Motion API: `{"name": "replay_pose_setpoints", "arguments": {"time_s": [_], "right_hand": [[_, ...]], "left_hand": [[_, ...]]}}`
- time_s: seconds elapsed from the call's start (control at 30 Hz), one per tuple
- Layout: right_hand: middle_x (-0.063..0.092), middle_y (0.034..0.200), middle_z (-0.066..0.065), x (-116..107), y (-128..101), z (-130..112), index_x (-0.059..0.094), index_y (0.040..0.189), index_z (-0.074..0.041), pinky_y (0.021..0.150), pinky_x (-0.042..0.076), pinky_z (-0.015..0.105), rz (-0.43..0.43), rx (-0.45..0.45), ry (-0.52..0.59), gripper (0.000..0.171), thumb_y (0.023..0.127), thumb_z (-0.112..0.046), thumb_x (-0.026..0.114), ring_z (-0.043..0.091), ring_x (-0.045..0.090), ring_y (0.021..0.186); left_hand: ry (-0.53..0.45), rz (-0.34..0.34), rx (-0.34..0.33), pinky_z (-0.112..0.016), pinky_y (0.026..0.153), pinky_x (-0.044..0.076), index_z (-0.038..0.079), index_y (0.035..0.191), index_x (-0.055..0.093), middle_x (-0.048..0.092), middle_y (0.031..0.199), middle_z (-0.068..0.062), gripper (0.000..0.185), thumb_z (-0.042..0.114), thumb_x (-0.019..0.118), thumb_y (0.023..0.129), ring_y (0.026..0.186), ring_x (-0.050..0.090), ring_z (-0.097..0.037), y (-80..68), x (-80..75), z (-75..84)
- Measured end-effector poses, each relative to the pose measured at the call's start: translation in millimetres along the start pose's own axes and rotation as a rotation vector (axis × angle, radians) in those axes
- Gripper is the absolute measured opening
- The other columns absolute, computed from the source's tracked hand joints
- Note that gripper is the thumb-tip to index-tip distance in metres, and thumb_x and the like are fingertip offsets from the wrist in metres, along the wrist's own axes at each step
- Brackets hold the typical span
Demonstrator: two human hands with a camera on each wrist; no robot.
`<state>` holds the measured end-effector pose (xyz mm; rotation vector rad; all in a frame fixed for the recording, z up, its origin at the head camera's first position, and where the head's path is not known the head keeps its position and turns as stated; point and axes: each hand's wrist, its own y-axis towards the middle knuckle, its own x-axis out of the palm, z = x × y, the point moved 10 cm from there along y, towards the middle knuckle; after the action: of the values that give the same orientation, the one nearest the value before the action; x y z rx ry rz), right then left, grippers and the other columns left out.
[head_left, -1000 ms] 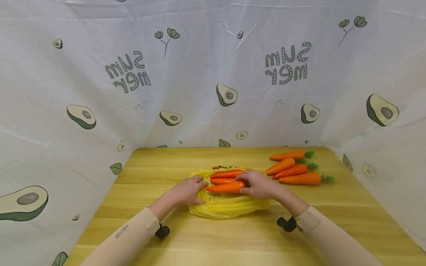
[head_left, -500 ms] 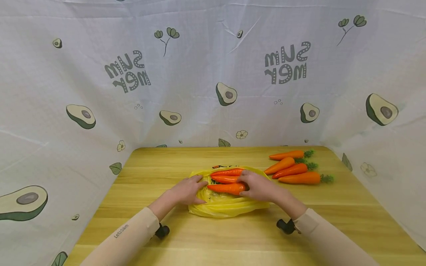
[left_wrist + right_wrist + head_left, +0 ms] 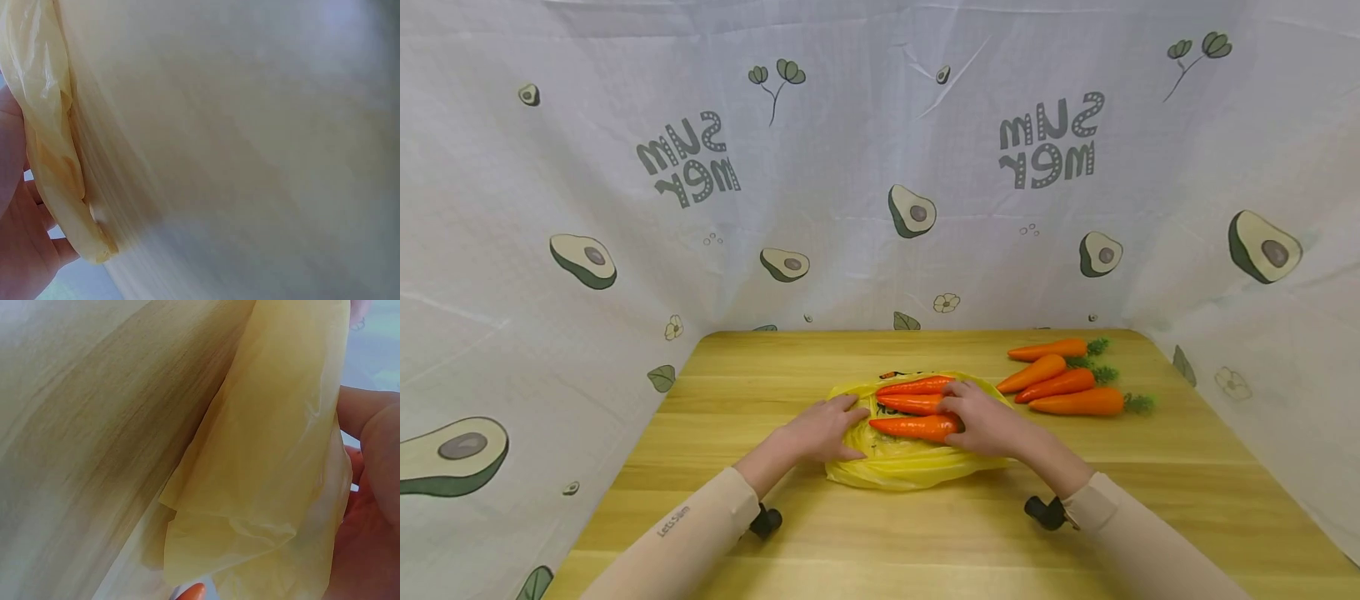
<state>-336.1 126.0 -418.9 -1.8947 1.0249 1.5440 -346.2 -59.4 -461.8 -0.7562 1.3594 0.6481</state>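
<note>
1. Lying at the middle of the wooden table (image 3: pixel 790 533), the yellow plastic bag (image 3: pixel 910 467) holds three carrots (image 3: pixel 913 406) on top.
2. The left hand (image 3: pixel 823 431) presses flat on the bag's left edge, fingers straight and slightly apart.
3. The right hand (image 3: pixel 988 418) curls its fingers round the nearest carrot (image 3: pixel 910 427).
4. Four loose carrots (image 3: pixel 1063 379) lie far right, well apart from the bag.

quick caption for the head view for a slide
Two hands, left hand and right hand, work three carrots at a yellow plastic bag; four loose carrots lie on the wooden table.
</note>
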Motion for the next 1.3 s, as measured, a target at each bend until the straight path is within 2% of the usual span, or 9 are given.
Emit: {"name": "replay_pose_setpoints", "arguments": {"time_s": [0.13, 0.3, 0.4, 0.63, 0.87, 1.1, 1.3], "right_hand": [[0.052, 0.145, 0.023, 2.0, -1.3, 4.1, 0.07, 0.121, -0.008, 0.109, 0.04, 0.061, -0.034, 0.034, 0.007, 0.038, 0.087, -0.022, 0.078, 0.049, 0.044, 0.136], [0.049, 0.148, 0.023, 3.8, -0.9, 6.7, 0.069, 0.123, -0.009, 0.111, 0.038, 0.061, -0.063, 0.057, 0.015, 0.039, 0.087, -0.021, 0.078, 0.048, 0.041, 0.139], [0.05, 0.147, 0.023, 4.8, 0.5, 5.1, 0.07, 0.122, -0.009, 0.111, 0.039, 0.059, -0.066, 0.052, 0.005, 0.039, 0.085, -0.02, 0.079, 0.046, 0.043, 0.138], [0.057, 0.133, 0.014, 7.9, 3.0, -4.0, 0.064, 0.125, -0.01, 0.113, 0.037, 0.06, -0.035, -0.025, -0.053, 0.046, 0.081, -0.015, 0.08, 0.04, 0.053, 0.128], [0.056, 0.137, 0.013, 7.5, 2.9, -5.7, 0.061, 0.133, -0.009, 0.115, 0.033, 0.06, -0.003, -0.038, -0.052, 0.053, 0.087, -0.029, 0.079, 0.038, 0.052, 0.131], [0.053, 0.145, 0.013, 10.0, 5.0, -3.5, 0.059, 0.138, -0.011, 0.117, 0.031, 0.06, -0.022, 0.017, -0.036, 0.059, 0.091, -0.043, 0.074, 0.042, 0.043, 0.14], [0.055, 0.142, 0.012, 10.0, 8.2, -8.4, 0.061, 0.135, -0.009, 0.119, 0.027, 0.06, -0.014, -0.001, -0.026, 0.053, 0.093, -0.04, 0.072, 0.037, 0.047, 0.137]], "left_hand": [[0.0, -0.005, -0.003, -0.056, 0.113, 0.039, 0.018, 0.15, 0.049, 0.039, 0.158, -0.017, 0.076, 0.061, 0.066, 0.09, 0.145, 0.04, -0.034, 0.5, -0.4, 0.4], [0.007, -0.005, -0.001, -0.055, 0.113, 0.039, 0.018, 0.15, 0.048, 0.04, 0.158, -0.017, 0.076, 0.061, 0.066, 0.09, 0.145, 0.04, -0.034, 0.9, 0.3, 0.0], [0.01, -0.006, 0.0, -0.054, 0.113, 0.04, 0.018, 0.15, 0.048, 0.04, 0.158, -0.017, 0.076, 0.061, 0.066, 0.09, 0.145, 0.041, -0.034, 0.3, 0.7, -0.1], [0.003, 0.008, 0.006, -0.055, 0.112, 0.041, 0.015, 0.149, 0.05, 0.042, 0.156, -0.019, 0.078, 0.061, 0.068, 0.089, 0.143, 0.043, -0.035, 0.2, -0.2, 0.4], [0.002, -0.002, 0.0, -0.055, 0.113, 0.039, 0.017, 0.15, 0.049, 0.04, 0.158, -0.018, 0.078, 0.062, 0.067, 0.089, 0.145, 0.04, -0.034, 0.9, 0.4, -0.3], [0.001, 0.002, -0.001, -0.055, 0.114, 0.039, 0.018, 0.15, 0.049, 0.039, 0.158, -0.018, 0.077, 0.062, 0.066, 0.089, 0.146, 0.039, -0.034, 2.0, 1.4, -1.6], [0.004, -0.003, -0.003, -0.055, 0.114, 0.039, 0.018, 0.151, 0.048, 0.039, 0.158, -0.018, 0.077, 0.061, 0.066, 0.089, 0.146, 0.039, -0.034, 1.1, 2.0, -1.5]]}}
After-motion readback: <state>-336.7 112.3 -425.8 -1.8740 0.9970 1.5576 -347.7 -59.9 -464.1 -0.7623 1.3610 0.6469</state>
